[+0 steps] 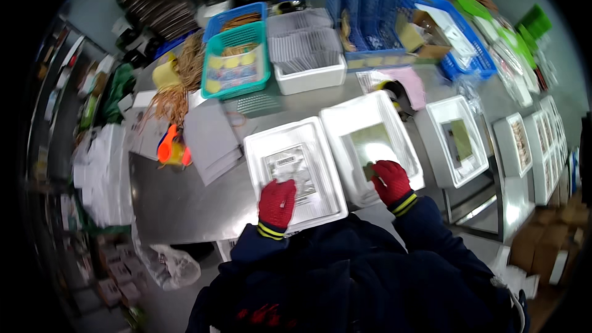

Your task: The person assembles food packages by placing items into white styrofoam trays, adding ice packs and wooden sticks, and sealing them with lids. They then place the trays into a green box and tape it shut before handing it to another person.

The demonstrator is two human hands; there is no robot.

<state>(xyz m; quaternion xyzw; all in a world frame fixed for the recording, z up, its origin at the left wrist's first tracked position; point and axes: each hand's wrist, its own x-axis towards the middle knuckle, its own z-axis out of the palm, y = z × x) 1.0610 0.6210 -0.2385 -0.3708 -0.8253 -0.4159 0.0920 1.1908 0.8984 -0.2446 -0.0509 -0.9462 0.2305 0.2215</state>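
My left hand (277,201), in a red knit glove, lies over the near left corner of a clear flat packet (305,173). Its fingers are bunched, and whether they grip the packet is hidden. Around this packet are the walls of a white foam box (253,157). Beside it on the right, a second white foam box (329,122) holds a flat olive-green sheet or packet (377,136) with bright glare on it. My right hand (391,182), also red-gloved, has its thumb and fingertips at the near edge of that green piece.
Grey flat sheets (210,138) and an orange tape dispenser (172,150) lie to the left on the steel table (180,203). Behind stand a teal basket (236,90), a foam box of grey dividers (312,81) and a blue crate (370,14). Another foam box (434,148) sits right.
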